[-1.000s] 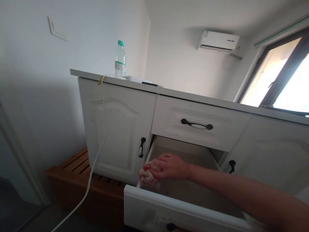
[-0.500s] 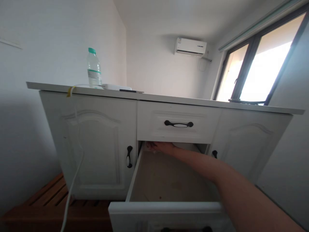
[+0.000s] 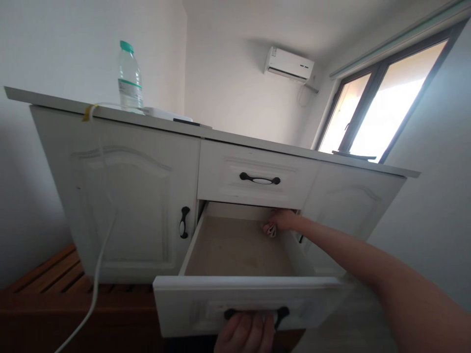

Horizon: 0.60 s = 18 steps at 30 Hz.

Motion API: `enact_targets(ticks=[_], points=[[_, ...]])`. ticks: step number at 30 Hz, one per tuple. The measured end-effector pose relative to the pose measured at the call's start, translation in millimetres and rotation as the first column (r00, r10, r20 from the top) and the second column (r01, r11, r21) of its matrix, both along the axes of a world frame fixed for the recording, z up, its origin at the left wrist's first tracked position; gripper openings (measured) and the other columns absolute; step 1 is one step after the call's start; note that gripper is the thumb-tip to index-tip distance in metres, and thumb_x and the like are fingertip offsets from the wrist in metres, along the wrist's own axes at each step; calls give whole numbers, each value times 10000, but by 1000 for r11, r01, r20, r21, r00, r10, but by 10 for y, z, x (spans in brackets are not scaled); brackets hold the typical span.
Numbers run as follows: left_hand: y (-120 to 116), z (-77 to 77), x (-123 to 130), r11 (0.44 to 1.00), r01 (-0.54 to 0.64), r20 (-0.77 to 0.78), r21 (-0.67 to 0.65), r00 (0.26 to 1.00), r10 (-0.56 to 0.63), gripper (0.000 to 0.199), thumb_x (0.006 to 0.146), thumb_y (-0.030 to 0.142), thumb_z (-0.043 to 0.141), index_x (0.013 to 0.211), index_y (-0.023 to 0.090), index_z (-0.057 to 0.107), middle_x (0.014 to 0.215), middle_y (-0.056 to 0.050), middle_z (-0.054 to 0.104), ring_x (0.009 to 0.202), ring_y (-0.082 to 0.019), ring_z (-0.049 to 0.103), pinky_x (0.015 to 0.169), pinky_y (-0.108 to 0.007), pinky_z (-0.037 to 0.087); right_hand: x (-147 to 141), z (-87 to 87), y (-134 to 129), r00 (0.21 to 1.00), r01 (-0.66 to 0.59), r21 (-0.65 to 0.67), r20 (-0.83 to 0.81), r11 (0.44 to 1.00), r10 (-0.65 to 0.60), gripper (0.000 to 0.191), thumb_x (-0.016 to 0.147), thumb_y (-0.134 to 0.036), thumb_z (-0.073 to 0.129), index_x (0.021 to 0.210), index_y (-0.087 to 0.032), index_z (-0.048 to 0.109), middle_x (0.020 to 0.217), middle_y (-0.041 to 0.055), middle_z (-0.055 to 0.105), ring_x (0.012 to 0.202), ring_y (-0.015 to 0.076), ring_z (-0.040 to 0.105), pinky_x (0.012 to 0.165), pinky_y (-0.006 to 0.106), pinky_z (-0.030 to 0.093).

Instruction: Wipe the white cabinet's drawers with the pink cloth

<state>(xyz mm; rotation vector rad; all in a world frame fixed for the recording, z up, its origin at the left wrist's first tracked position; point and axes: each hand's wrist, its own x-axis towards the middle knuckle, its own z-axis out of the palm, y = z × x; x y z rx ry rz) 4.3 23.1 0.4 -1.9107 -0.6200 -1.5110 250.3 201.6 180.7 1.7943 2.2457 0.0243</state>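
A white drawer [image 3: 235,289] is pulled out of the white cabinet [image 3: 121,206], and its bottom shows a few faint stains. My left hand [image 3: 246,333] has its fingers wrapped round the black handle [image 3: 282,316] on the drawer's front. Inside, at the back right corner, my right hand [image 3: 285,219] holds a crumpled pale cloth [image 3: 270,229] against the drawer. The bare right forearm passes over the drawer's right side.
Above is a closed drawer [image 3: 257,179]. On the cabinet top stand a bottle [image 3: 130,81], a white box-like object [image 3: 165,114] and a thin dark item. A white cable [image 3: 97,279] hangs at the left, over a slatted wooden platform [image 3: 51,269].
My right hand has moved from the drawer's back left corner to its back right. My left hand has come into view on the handle. The view has tilted.
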Motion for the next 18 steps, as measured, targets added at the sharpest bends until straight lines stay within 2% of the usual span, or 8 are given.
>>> enact_targets(ticks=[3, 7, 10, 11, 14, 15, 16, 18], points=[[-48, 104, -125, 997, 41, -122, -69, 991, -50, 235, 940, 192, 533, 1059, 227, 732, 948, -4, 694, 912, -151, 569, 1046, -346, 366, -91, 118, -232, 998, 57, -114, -1, 992, -57, 248, 708, -164, 712, 946, -198, 773, 1069, 118, 744, 1023, 293, 674, 886, 369, 488], [-170, 189, -168, 981, -4, -166, -196, 986, -30, 299, 915, 187, 567, 1191, 214, 678, 1023, -12, 693, 995, -158, 574, 1073, -343, 350, -151, 245, -787, 987, 128, -339, -48, 932, -153, 307, 677, -241, 756, 983, -220, 778, 804, 43, 757, 781, 225, 684, 736, 313, 497], [-235, 194, -113, 968, -5, -150, -251, 988, -34, 307, 919, 217, 559, 1205, 196, 670, 1049, -19, 695, 1012, -175, 574, 1058, -353, 359, -126, 274, -1242, 954, 146, -484, -161, 863, -251, 337, 748, -286, 688, 1075, -262, 766, 896, 13, 779, 771, 183, 684, 674, 260, 498], [-245, 190, -97, 966, 1, -144, -259, 989, -39, 312, 922, 227, 551, 1209, 191, 669, 1064, -21, 696, 1023, -181, 573, 1058, -358, 358, -105, 273, -1363, 913, 150, -535, -249, 832, -324, 353, 765, -315, 670, 1104, -270, 759, 969, 17, 782, 814, 187, 693, 678, 256, 506], [-246, 188, -94, 969, 16, -129, -248, 990, -49, 342, 909, 229, 558, 1231, 186, 663, 1104, -27, 696, 1065, -186, 570, 1079, -364, 352, -35, 266, -1569, 694, 129, -652, -478, 747, -538, 420, 744, -367, 681, 1149, -273, 743, 1123, 40, 761, 965, 230, 698, 734, 283, 527], [-239, 193, -108, 971, 13, -131, -240, 990, -46, 348, 906, 224, 561, 1237, 190, 662, 1104, -26, 697, 1070, -184, 570, 1086, -360, 348, -22, 270, -1583, 659, 120, -661, -505, 741, -557, 442, 716, -355, 701, 1148, -271, 743, 1134, 45, 758, 994, 242, 693, 752, 291, 527], [-231, 201, -125, 974, 11, -138, -228, 989, -44, 346, 908, 218, 559, 1237, 193, 663, 1100, -23, 699, 1069, -179, 571, 1093, -355, 343, -20, 279, -1574, 675, 113, -650, -505, 751, -538, 452, 695, -334, 711, 1142, -271, 745, 1126, 42, 759, 1006, 244, 689, 766, 293, 524], [-210, 216, -150, 980, 21, -144, -198, 988, -50, 326, 921, 201, 538, 1216, 197, 678, 1076, -16, 709, 1044, -169, 579, 1108, -345, 330, -52, 306, -1491, 765, 104, -576, -476, 811, -435, 432, 683, -300, 711, 1113, -266, 752, 1071, 25, 771, 982, 231, 691, 769, 280, 518]])
